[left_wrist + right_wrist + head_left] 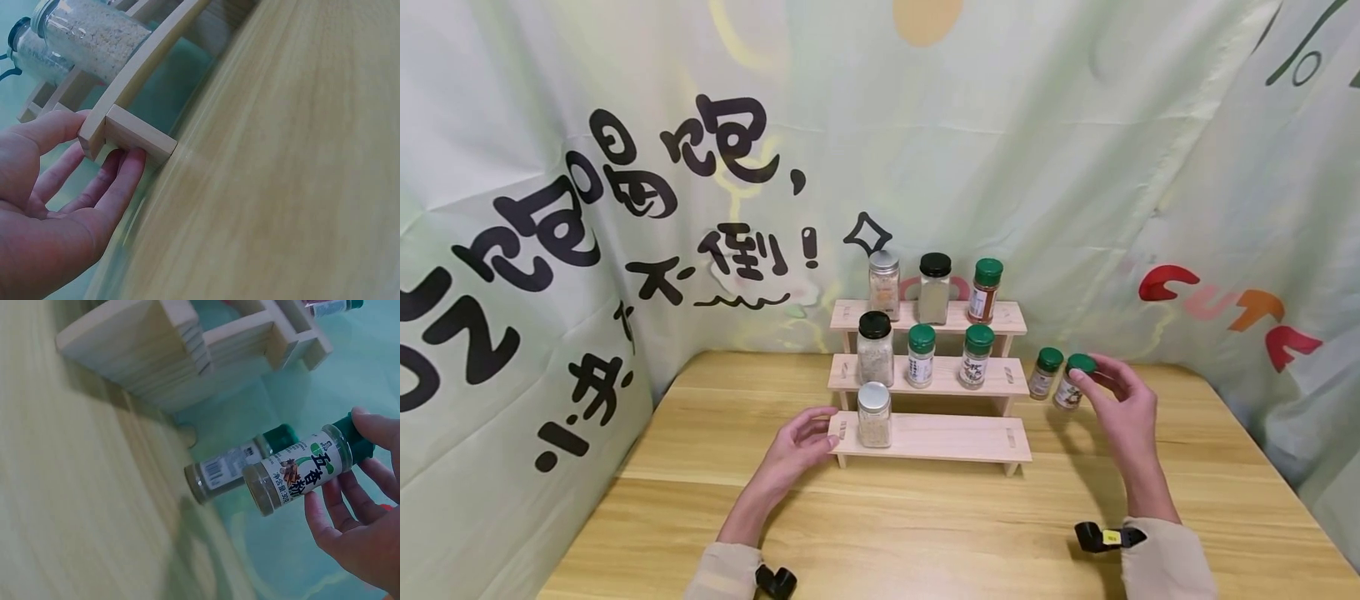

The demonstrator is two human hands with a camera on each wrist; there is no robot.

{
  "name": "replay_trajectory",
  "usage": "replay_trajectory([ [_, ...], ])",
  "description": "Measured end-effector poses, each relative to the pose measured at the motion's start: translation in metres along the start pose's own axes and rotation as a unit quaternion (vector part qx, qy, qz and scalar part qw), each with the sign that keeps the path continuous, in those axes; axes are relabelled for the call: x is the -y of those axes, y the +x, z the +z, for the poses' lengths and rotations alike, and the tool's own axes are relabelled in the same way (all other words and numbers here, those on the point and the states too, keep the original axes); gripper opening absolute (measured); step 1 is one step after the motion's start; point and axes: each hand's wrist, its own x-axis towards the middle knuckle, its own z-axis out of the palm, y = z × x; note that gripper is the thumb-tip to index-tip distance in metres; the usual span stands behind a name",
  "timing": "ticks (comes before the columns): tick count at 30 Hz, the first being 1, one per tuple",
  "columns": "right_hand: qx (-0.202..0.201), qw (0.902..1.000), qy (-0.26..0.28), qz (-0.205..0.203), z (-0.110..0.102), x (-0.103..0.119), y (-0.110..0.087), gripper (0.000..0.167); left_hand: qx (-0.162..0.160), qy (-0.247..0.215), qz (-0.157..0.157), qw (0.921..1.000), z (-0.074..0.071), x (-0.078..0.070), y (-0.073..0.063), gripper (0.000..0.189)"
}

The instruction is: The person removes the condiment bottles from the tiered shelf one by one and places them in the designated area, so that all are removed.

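Observation:
A pale wooden three-step spice rack [951, 437] stands on the table. My left hand [799, 443] grips the left end of its lowest step; in the left wrist view the thumb lies at the board's end and fingers touch the leg [140, 134]. To the right of the rack, my right hand [1123, 408] pinches a green-capped spice jar [303, 467] by its cap. Its label is white with dark characters, and its base appears off the table in the right wrist view. Close beside it a second green-capped jar [1043, 375] stands upright.
A silver-lidded jar [874, 421] stands at the left of the lowest step. The middle step bears a black-lidded jar [876, 354] and two green-capped jars [921, 358]. On the top step are three more jars [935, 292]. A printed curtain [1037, 167] hangs behind the wooden table [925, 533].

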Motion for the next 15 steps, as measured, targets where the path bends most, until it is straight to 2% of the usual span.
replay_trajectory([
  [6,-0.006,0.9997,-0.001,0.022,-0.002,-0.011,0.009,0.045,-0.001,0.002,-0.003,1.0,-0.001,-0.001,0.0,0.058],
  [15,-0.029,0.9984,0.013,0.046,-0.006,-0.016,0.025,0.046,0.0,0.007,-0.003,1.0,-0.001,0.0,0.001,0.057],
])
